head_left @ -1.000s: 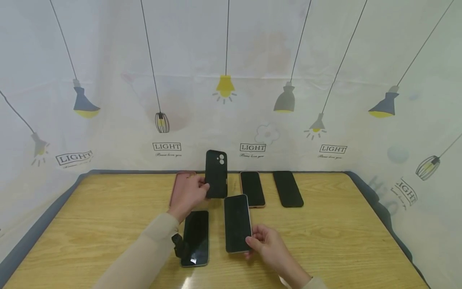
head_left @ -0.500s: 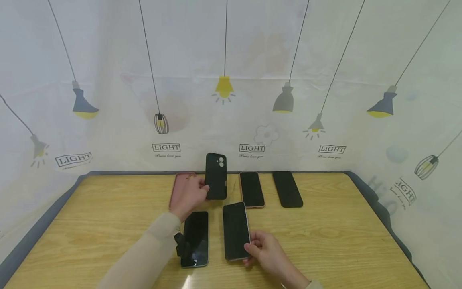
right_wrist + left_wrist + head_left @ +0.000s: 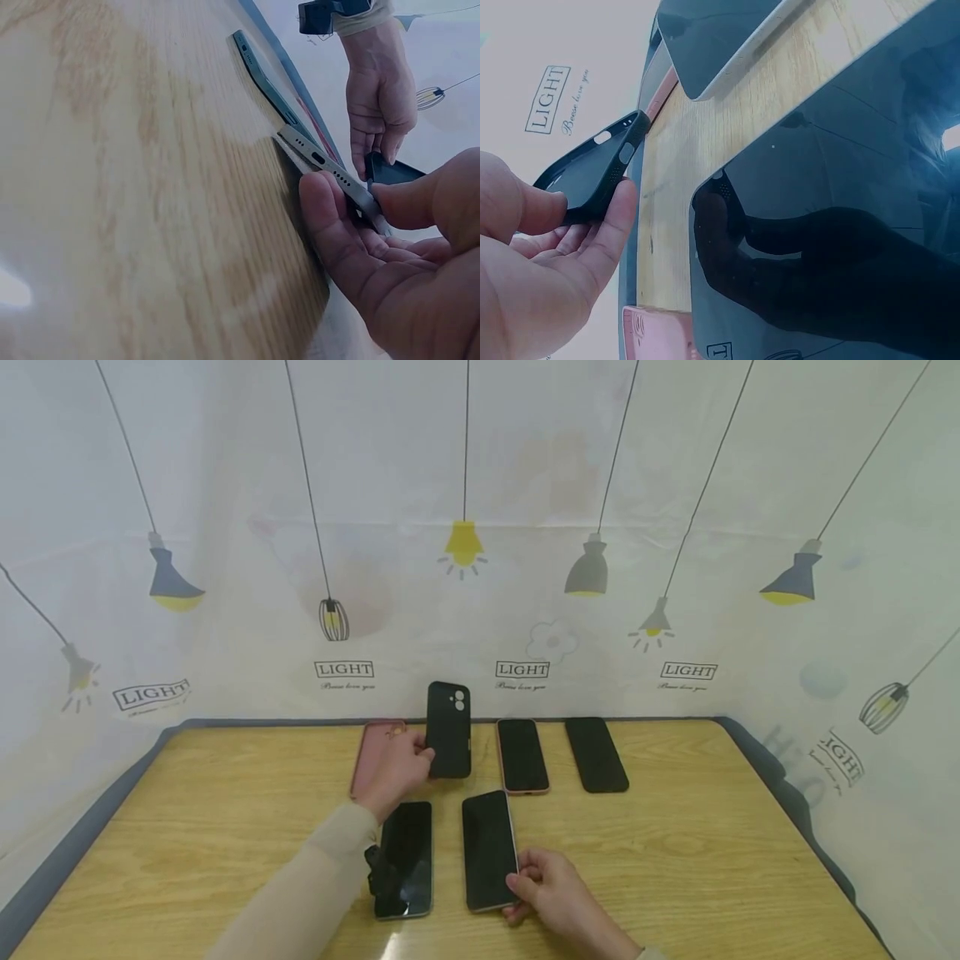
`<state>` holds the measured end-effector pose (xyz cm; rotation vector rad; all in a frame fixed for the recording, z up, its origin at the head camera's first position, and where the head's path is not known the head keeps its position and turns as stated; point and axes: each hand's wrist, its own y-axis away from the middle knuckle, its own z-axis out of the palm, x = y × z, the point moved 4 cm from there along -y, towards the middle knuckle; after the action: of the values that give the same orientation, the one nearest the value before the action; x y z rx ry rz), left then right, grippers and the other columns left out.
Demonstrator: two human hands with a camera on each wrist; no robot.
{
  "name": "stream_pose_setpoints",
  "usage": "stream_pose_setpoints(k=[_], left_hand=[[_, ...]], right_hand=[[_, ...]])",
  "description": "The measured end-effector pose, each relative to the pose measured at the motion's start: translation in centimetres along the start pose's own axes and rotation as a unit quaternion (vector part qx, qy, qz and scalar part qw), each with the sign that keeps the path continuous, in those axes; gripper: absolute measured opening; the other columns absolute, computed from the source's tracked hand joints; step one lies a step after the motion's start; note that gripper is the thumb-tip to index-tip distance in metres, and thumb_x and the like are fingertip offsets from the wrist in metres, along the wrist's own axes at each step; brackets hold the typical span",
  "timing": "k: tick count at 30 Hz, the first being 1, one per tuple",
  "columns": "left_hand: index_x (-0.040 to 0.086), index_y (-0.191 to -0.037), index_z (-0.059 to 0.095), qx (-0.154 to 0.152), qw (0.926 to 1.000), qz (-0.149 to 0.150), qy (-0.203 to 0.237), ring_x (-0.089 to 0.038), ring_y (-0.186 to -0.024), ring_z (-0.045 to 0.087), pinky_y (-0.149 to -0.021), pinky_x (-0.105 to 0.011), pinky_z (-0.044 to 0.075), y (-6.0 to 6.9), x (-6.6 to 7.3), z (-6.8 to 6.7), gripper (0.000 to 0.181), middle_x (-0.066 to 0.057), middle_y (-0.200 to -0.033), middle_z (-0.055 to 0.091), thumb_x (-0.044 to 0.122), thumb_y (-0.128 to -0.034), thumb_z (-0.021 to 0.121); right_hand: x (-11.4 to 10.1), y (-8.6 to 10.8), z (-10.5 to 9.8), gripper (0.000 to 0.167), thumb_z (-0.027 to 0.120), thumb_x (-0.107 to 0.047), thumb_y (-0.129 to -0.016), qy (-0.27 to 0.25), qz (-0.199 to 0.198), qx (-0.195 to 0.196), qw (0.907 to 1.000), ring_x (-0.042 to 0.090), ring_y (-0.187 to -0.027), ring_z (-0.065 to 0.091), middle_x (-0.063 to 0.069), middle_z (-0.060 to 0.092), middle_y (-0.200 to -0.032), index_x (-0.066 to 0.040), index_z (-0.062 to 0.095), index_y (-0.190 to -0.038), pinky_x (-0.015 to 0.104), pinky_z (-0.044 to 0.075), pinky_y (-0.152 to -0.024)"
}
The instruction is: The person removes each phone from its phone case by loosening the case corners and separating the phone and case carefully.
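The black case (image 3: pixel 448 731) is held raised near the far edge of the desk (image 3: pixel 690 860), its camera cut-outs turned toward the person; in the left wrist view its hollow inside is seen to be vacant. It is pinched at a lower corner by the left hand (image 3: pixel 397 768), with thumb and fingers closed on the rim. The silver-edged phone (image 3: pixel 486 852) is held nearer the person, screen up and tilted. It is gripped at its lower right corner by the right hand (image 3: pixel 551 889), thumb on the front, fingers curled beneath.

The step in hand is judged to be the handling of case and phone together, one in each hand, with a gap between them. For the next move, the case's hollow side would need to be turned toward the phone if the two are to be matched; if the phone is to be set down, it should be laid flat before the grip is eased.

Beside the held phone, another phone (image 3: pixel 405 860) is seen lying flat. Farther out, a pink case (image 3: pixel 369 756), a pink-edged phone (image 3: pixel 523 756) and a dark slab (image 3: pixel 597 754) are laid along the far side.
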<state>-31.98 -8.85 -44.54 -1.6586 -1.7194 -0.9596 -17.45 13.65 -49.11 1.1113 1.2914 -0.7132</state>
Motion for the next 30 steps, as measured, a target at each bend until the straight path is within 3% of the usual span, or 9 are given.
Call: stream_pose_setpoints(k=[9,14,18,22,30], left_hand=[[-0.006,-0.131,0.061,0.002,0.9999,-0.009,-0.012,-0.029,-0.101,0.058,-0.081,-0.039,0.053,-0.4,-0.2,0.0,0.033,-0.019,-0.121,0.062,0.014,-0.1053,0.055],[-0.005,-0.128,0.063,0.005,0.9999,-0.004,-0.015,-0.028,-0.098,0.058,-0.078,-0.038,0.052,-0.5,-0.1,0.1,0.030,-0.018,-0.118,0.064,0.014,-0.1050,0.056],[-0.006,-0.127,0.063,0.004,1.0000,0.003,-0.008,-0.028,-0.098,0.059,-0.080,-0.038,0.053,-0.4,-0.3,0.1,0.030,-0.018,-0.116,0.064,0.012,-0.1048,0.055],[-0.006,-0.128,0.062,0.002,1.0000,0.003,-0.004,-0.028,-0.099,0.058,-0.081,-0.039,0.053,-0.3,-0.2,0.0,0.031,-0.019,-0.117,0.063,0.013,-0.1050,0.054],[-0.006,-0.129,0.061,0.002,1.0000,-0.006,-0.003,-0.027,-0.099,0.059,-0.080,-0.037,0.053,0.0,-0.2,-0.2,0.031,-0.019,-0.119,0.063,0.013,-0.1055,0.054]], right_hand=[[-0.1,-0.2,0.1,0.003,0.055,0.007,-0.102,0.011,0.014,-0.003,0.9998,0.019,-0.067,0.073,0.011,0.070,-0.077,0.009,0.056,-0.101,0.036,0.064,-0.066],[-0.6,-0.2,-0.2,0.007,0.061,0.001,-0.101,0.085,0.028,0.006,0.9959,0.019,-0.062,0.072,0.008,0.069,-0.072,0.002,0.058,-0.095,0.031,0.061,-0.060],[-1.0,-0.2,-0.4,0.011,0.067,-0.004,-0.099,0.151,0.038,0.012,0.9877,0.014,-0.053,0.065,0.004,0.065,-0.065,-0.002,0.060,-0.091,0.028,0.057,-0.052],[-1.4,-0.2,-0.4,0.018,0.070,-0.009,-0.097,0.211,0.023,0.017,0.9771,0.009,-0.047,0.056,0.000,0.060,-0.058,-0.005,0.060,-0.083,0.026,0.052,-0.049],[-1.8,-0.6,-0.6,0.025,0.075,-0.016,-0.094,0.310,-0.004,0.026,0.9503,0.009,-0.050,0.049,-0.005,0.054,-0.056,-0.009,0.059,-0.076,0.024,0.040,-0.050]])
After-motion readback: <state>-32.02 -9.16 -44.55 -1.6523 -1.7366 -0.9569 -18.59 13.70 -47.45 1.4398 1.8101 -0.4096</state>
